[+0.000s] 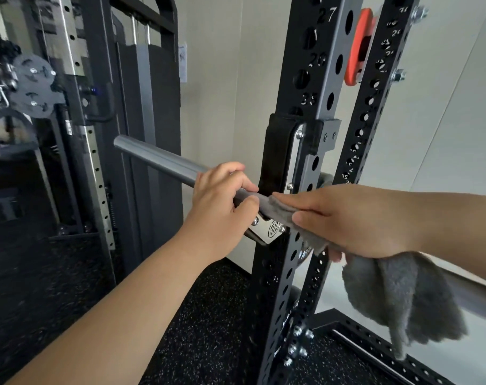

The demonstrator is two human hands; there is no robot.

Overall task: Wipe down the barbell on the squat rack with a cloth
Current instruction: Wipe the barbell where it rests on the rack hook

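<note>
The grey steel barbell [158, 159] lies across the black squat rack's J-hook [278, 151], its sleeve end pointing up-left. My left hand [222, 198] grips the sleeve just left of the hook, fingers curled over the top. My right hand [347, 218] presses a grey fluffy cloth [389, 295] around the bar right at the hook; most of the cloth hangs loose below my wrist. The bar's shaft continues to the lower right, partly hidden by the cloth.
The rack's black perforated uprights [328, 65] stand in the middle, with an orange part [358, 48] clipped high up. A cable machine [78, 107] with pulleys fills the left. Speckled black rubber floor [208, 329] below, pale wall behind.
</note>
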